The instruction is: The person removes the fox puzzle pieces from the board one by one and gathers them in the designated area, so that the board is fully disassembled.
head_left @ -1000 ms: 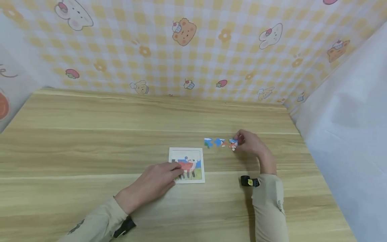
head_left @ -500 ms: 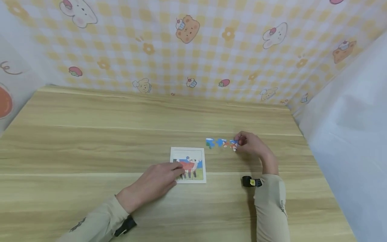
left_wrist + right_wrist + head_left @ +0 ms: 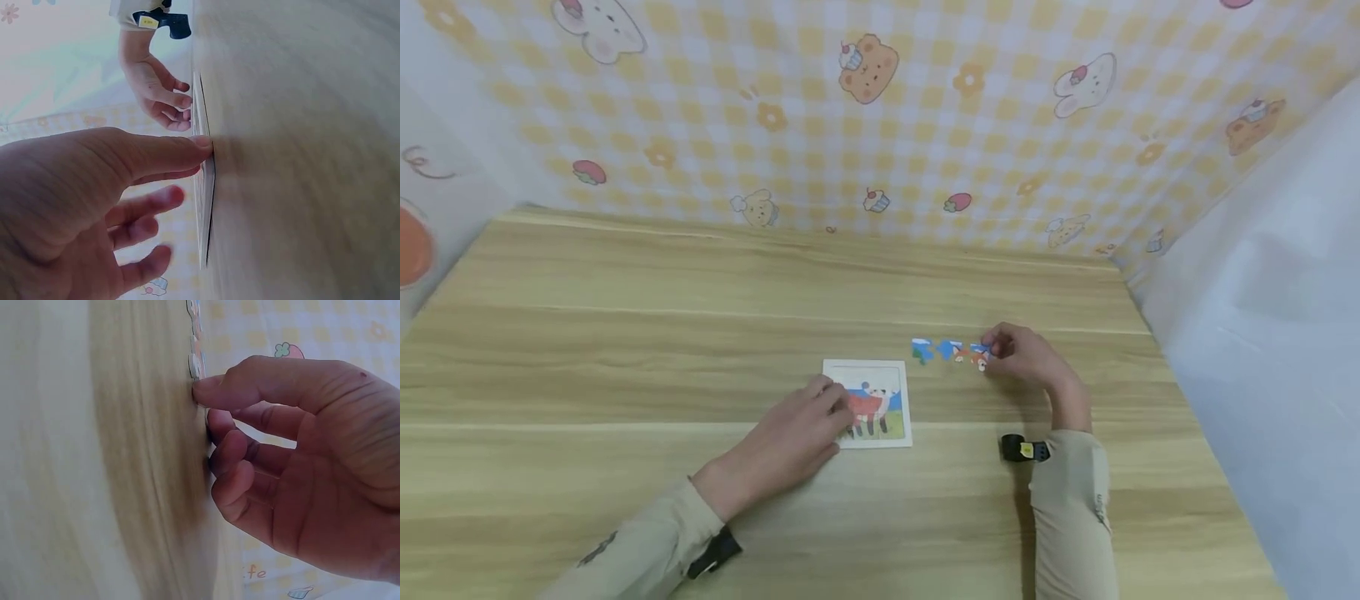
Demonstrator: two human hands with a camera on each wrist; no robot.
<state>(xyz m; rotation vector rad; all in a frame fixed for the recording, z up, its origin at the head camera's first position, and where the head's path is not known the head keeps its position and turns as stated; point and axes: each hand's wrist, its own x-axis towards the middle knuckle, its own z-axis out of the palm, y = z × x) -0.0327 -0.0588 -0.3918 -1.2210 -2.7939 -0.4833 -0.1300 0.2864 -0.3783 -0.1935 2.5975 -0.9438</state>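
Note:
A square white-framed jigsaw board [image 3: 867,373] lies flat at mid-table, showing part of a red-bodied animal picture. My left hand [image 3: 784,443] rests at its left side. In the left wrist view the thumb touches the board's near edge, and the other fingers are spread loosely above. Beyond the board, my right hand [image 3: 1030,363] pinches the fox-printed puzzle piece [image 3: 978,357] at its right edge, between thumb and index finger. To the left of that piece lie a blue piece with orange [image 3: 952,350] and a blue-green piece [image 3: 921,351].
The wooden table [image 3: 625,350] extends all round the board. A yellow checked cloth [image 3: 805,125] with cartoon prints stands at the back, and white cloth [image 3: 1262,275] hangs on the right. Both wrists carry a black strap-mounted camera [image 3: 1017,448].
The left hand's fingers have lifted and bent a little, shifting up along the board's left side. The right hand stays at the fox-printed puzzle piece. The head view has shifted slightly.

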